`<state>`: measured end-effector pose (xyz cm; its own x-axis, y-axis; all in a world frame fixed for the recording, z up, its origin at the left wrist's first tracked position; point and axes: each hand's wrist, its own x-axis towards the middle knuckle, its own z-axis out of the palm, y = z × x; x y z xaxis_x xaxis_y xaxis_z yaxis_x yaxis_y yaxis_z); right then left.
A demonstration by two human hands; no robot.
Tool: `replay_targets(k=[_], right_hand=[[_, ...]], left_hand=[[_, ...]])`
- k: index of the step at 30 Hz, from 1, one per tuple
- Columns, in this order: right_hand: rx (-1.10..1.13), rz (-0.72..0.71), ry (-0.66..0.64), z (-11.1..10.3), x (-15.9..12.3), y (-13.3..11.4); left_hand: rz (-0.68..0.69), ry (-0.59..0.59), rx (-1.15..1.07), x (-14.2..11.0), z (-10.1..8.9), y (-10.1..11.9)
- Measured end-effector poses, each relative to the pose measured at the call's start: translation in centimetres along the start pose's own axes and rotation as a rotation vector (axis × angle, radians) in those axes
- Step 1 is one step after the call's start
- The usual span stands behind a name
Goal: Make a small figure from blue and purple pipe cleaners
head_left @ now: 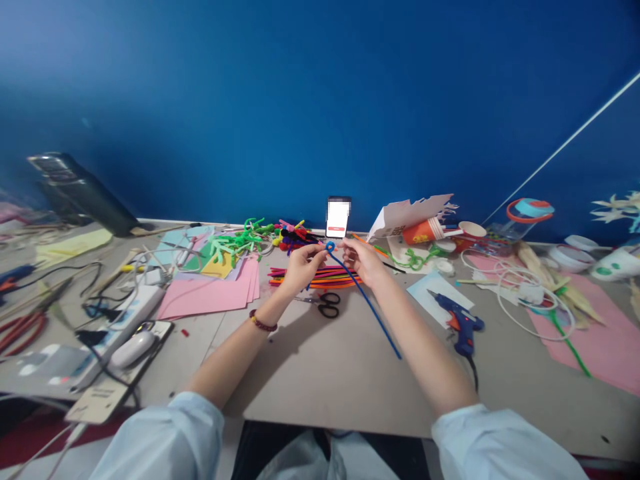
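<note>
A blue pipe cleaner [373, 310] is held up between my two hands, its top end curled into a small loop. My left hand [305, 265] pinches the loop from the left side. On the loop's right, my right hand [360, 259] has its fingers closed at the pipe cleaner, while the long tail slants down toward the lower right. Beneath the hands lies a bundle of red, orange and purple pipe cleaners [330, 277]. Black-handled scissors [329, 307] rest on the table just below that bundle.
A phone [339, 217] leans against the blue wall. At right lie a blue glue gun [463, 323] and a paper cup [420, 232]. Pink paper [205, 297], green pipe cleaners [245, 240], a power strip [117, 333] and tangled cables occupy the left. A dark bottle [95, 197] leans at far left.
</note>
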<state>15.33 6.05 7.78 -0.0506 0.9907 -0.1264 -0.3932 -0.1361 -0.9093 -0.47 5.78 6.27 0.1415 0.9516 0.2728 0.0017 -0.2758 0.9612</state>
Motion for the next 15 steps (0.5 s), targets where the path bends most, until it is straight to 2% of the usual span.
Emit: replay_targets(k=[2,8,15], right_hand=[[-0.041,-0.016,-0.041,-0.4,-0.1,-0.4],[-0.071,0.052,-0.189,-0.7,-0.4,-0.7],[-0.125,0.055,-0.268,-0.4,-0.6,-0.4]], left_hand=[[-0.070,-0.060,-0.111,0.2,-0.2,0.0],[-0.321,-0.208,-0.487,0.6,-0.1,-0.7],[-0.438,-0.291,-0.623,0.4,0.1,-1.2]])
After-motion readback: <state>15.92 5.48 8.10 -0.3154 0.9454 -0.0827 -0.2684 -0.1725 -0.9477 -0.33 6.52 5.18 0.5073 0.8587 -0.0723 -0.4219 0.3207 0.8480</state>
